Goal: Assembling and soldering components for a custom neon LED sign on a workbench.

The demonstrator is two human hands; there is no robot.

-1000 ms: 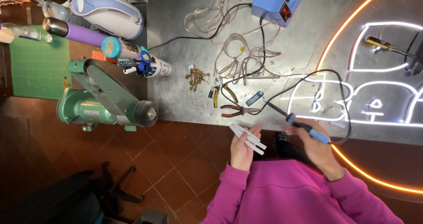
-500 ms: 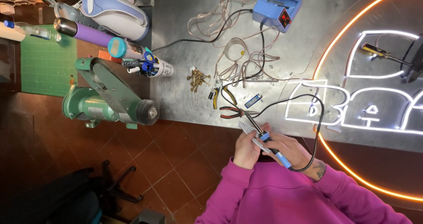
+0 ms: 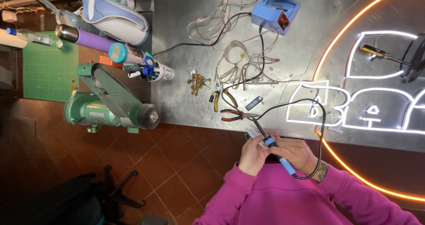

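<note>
Steel workbench [image 3: 199,52] above tiled floor. My right hand [image 3: 295,155] grips the blue soldering iron [image 3: 278,155]; my left hand [image 3: 253,156] clasps white strip pieces [image 3: 253,134] at the bench edge, near the red pliers [image 3: 233,115].

Brushed metal bench [image 3: 186,96] (dull sheen); matt tile floor [image 3: 177,163].
</note>
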